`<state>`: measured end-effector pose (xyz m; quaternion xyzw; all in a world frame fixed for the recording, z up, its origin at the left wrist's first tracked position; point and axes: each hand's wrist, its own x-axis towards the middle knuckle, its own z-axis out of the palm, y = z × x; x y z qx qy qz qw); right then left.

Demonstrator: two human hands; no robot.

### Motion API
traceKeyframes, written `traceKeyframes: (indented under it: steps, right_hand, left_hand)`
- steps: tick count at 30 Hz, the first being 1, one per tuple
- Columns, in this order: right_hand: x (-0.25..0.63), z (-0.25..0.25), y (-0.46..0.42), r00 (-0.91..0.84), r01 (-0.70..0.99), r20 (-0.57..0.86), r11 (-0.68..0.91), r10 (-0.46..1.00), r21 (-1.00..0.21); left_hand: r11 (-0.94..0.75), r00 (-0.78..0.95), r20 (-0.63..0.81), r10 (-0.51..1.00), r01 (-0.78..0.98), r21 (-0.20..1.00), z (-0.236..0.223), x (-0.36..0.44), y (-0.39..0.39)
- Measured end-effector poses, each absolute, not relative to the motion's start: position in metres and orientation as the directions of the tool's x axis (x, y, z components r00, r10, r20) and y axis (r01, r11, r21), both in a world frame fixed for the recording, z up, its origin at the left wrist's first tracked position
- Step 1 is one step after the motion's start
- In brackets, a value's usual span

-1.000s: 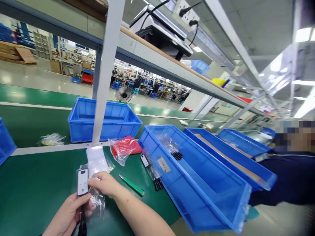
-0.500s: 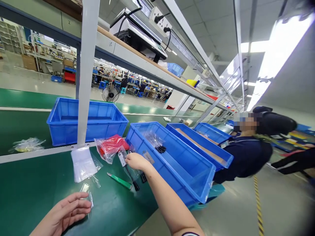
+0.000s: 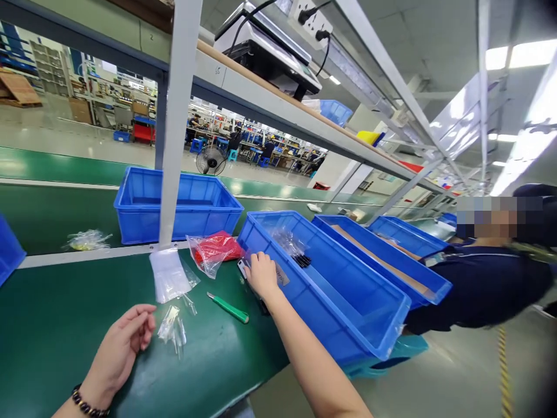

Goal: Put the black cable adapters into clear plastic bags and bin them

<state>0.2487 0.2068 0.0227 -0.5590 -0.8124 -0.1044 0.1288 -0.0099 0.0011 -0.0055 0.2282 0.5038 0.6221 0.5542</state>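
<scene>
My right hand (image 3: 262, 276) is by the near wall of the middle blue bin (image 3: 335, 325). Its fingers bend down over a bagged black-and-white part (image 3: 242, 268), mostly hidden under the hand; a black end shows below the wrist. My left hand (image 3: 126, 342) hovers above the green table with fingers loosely curled and nothing visible in them. Just right of it lie small clear plastic packets (image 3: 173, 330). Behind these is a stack of clear bags (image 3: 169, 276). A green utility knife (image 3: 229, 307) rests between my hands. A bag of red material (image 3: 217, 249) lies beyond it.
Another blue bin (image 3: 183, 223) stands behind the white post (image 3: 176, 128). More blue bins line up to the right, near a person in dark clothing (image 3: 474, 284). Overhead, a shelf carries a scale (image 3: 270, 55). Clear packets (image 3: 89, 240) lie at the left.
The view has turned left, so things shift right. My right hand has moved with the bagged part against the bin's side. My left hand has drawn back from the small packets, its fingers curling more.
</scene>
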Motion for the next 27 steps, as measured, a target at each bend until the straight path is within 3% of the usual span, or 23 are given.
traceKeyframes:
  steps: [2,5,7,9,14,20,23,27]
  right_hand:
    - [0.234,0.019,0.186,-0.471,0.846,0.371,0.528,0.801,-0.066]
    - [0.201,0.004,0.15,-0.685,0.64,0.258,0.732,0.681,-0.234]
    - [0.178,-0.008,0.131,-0.718,0.625,0.146,0.723,0.68,-0.295]
    - [0.158,-0.018,0.123,-0.674,0.684,0.068,0.656,0.736,-0.318]
    - [0.14,-0.021,0.131,-0.615,0.689,-0.009,0.532,0.788,-0.491]
    - [0.155,0.003,0.124,-0.839,0.443,-0.14,0.512,0.526,-0.736]
    - [0.153,0.003,0.111,-0.864,0.452,-0.11,0.659,0.492,-0.601]
    - [0.141,-0.011,0.099,-0.737,0.667,-0.138,0.677,0.662,-0.311]
  left_hand:
    - [0.098,-0.394,-0.235,0.889,-0.337,0.936,-0.01,-0.015,0.004]
    - [0.174,-0.419,-0.127,0.899,0.075,0.982,-0.014,-0.013,0.005]
    - [0.179,-0.36,-0.029,0.932,0.389,0.904,-0.015,-0.008,0.004]
    - [0.149,-0.28,0.029,0.96,0.595,0.79,-0.015,-0.003,0.003]
    - [0.118,-0.197,0.044,0.979,0.736,0.667,-0.02,-0.001,0.0]
    - [0.103,-0.194,0.071,0.978,0.757,0.646,-0.028,-0.007,0.002]
    - [0.113,-0.21,0.067,0.975,0.738,0.665,-0.028,-0.007,0.003]
    - [0.138,-0.242,0.058,0.969,0.717,0.683,-0.026,-0.005,0.002]
